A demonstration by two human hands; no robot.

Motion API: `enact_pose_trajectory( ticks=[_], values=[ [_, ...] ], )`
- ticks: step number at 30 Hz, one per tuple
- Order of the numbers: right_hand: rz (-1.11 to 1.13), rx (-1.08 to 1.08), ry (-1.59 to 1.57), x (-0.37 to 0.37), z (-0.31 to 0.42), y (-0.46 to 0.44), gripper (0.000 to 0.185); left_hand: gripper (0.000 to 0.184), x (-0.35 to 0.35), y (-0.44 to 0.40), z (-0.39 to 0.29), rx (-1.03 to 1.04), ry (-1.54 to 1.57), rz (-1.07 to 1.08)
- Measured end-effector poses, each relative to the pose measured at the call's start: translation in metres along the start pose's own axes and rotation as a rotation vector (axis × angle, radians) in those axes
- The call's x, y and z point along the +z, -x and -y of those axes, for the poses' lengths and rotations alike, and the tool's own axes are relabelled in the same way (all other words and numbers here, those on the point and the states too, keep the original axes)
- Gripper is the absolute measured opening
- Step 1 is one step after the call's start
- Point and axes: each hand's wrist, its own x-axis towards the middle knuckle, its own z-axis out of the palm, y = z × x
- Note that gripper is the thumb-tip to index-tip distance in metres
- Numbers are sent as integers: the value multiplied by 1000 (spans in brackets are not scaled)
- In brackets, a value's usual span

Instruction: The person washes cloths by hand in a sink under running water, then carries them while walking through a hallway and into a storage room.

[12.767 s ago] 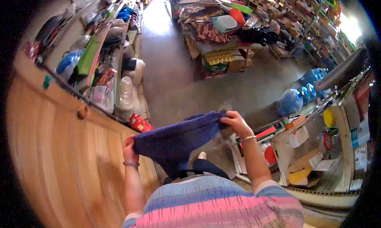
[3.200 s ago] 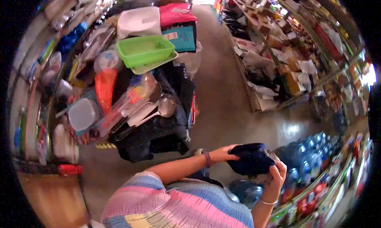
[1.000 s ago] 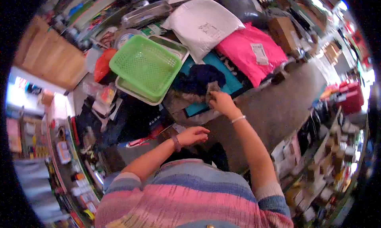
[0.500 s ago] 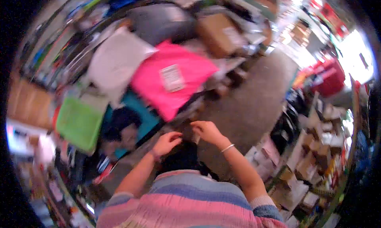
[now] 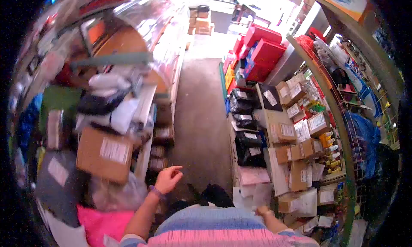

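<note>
My left hand [image 5: 168, 179] hangs over the floor of the aisle, holding nothing, with its fingers loosely bent and apart. It is nearest to the left-hand shelf, where a brown cardboard box [image 5: 104, 154] with a white label lies. A bright pink parcel [image 5: 105, 223] is below that box, beside my left forearm. Low and partly cut off by my body, my right hand [image 5: 263, 211] is small and smeared. It is close to some white flat parcels [image 5: 251, 196] on the right side; whether it touches or grips one I cannot tell.
A narrow aisle [image 5: 199, 114] runs ahead between two loaded sides. On the right are black wrapped parcels [image 5: 249, 139], labelled cardboard boxes [image 5: 300, 150] and red boxes [image 5: 268, 53]. A grey bag [image 5: 60, 178] and white parcels [image 5: 124, 116] are piled on the left.
My view has swung right to look along the aisle, so the pink parcel now sits lower left. My hands, close together before, are now far apart, the right one lower at my side.
</note>
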Motion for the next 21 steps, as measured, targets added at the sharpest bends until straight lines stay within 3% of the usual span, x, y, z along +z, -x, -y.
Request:
enact_pose_trajectory(
  ticks=[2,4,6,10,13,14,15,16,17,18,21],
  values=[
    [83,228,-273,-13,10,6,34,29,6,-71,-16,24,104,115],
    [141,306,-417,-31,34,-17,34,30,10,-141,-26,46,195,182],
    [171,285,-484,-61,61,-67,33,30,22,-215,-46,133,-115,212],
    [92,30,-483,-171,113,-197,32,30,51,-336,-29,102,156,218],
    [-220,-300,-375,-306,160,-316,31,30,40,-416,-63,82,177,221],
    [-363,-350,-383,-363,181,-356,31,30,30,-439,-87,60,50,205],
    [-502,-232,-420,-436,214,-379,37,30,21,-462,-107,44,-72,188],
    [-396,-288,-593,-480,229,-440,33,31,16,-487,-105,-9,-84,182],
    [-533,-432,-642,-553,261,-441,29,31,11,-507,-100,-57,-26,170],
    [-393,-411,-962,-637,305,-410,27,31,9,-529,-91,-72,-12,116],
    [-274,-633,-1139,-742,365,-493,28,31,1,-595,-33,-132,23,27]
  ],
)
